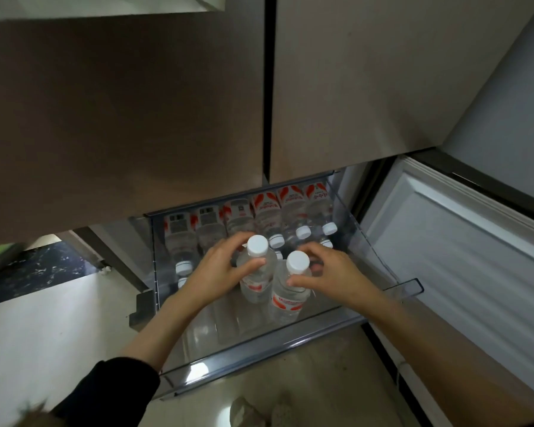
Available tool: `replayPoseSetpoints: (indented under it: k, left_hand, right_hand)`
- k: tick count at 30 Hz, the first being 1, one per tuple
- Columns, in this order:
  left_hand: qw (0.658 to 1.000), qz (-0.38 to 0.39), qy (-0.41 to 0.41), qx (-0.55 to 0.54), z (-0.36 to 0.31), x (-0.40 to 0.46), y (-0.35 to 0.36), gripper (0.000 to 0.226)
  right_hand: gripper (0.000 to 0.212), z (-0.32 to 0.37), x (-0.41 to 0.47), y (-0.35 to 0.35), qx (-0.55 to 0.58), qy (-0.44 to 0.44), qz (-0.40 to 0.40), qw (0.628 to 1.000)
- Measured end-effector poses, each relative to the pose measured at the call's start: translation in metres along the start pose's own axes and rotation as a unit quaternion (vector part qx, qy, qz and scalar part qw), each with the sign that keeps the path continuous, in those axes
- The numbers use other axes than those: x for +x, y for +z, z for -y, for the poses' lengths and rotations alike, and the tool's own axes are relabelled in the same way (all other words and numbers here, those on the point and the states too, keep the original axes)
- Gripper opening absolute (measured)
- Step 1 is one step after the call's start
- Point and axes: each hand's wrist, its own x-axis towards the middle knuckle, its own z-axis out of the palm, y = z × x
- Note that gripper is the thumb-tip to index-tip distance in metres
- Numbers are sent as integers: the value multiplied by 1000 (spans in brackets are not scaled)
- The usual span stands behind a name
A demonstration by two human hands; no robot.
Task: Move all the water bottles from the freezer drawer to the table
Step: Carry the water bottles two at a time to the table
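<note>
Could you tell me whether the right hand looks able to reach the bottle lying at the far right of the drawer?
Probably yes: the far-right bottle lies uncovered just beyond the right hand, but that hand already holds an upright bottle.

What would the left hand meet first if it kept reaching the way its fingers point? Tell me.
Probably the row of lying bottles at the back of the drawer; the left hand already grips an upright bottle. Depth is unclear.

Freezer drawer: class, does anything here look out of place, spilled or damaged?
Nothing stands out. The freezer drawer is pulled open, bottles lie in a neat row, and each hand, left hand and right hand, holds one upright bottle. No spill or damage shows.
</note>
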Motion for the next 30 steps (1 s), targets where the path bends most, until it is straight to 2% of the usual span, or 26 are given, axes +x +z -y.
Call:
replayPoseSetpoints:
  k: [5,9,14,19,25,30]
  left_hand:
    - [997,30,-23,-68,-2,-1,-5,31]
    - [998,-10,-22,-54,-7,-4,-1,27]
    - [993,-112,-29,28,-12,-15,7,37]
    - [966,-246,-79,-15,-25,-40,-2,34]
    - [912,-393,-101,-61,-76,-82,-42,26]
    - [859,-504,-92,2,-122,-133,-108,33]
  right_hand:
    - [43,-4,-12,9,-6,-30,-23,999]
    - [35,-3,-18,14,47,-32,-46,997]
    - [23,-2,-17,17,103,-47,-82,990]
    - [26,8,-12,19,120,-52,-96,987]
    - [24,70,-24,1,115,-200,-92,969]
    - [20,154,-45,-3,108,-327,-55,937]
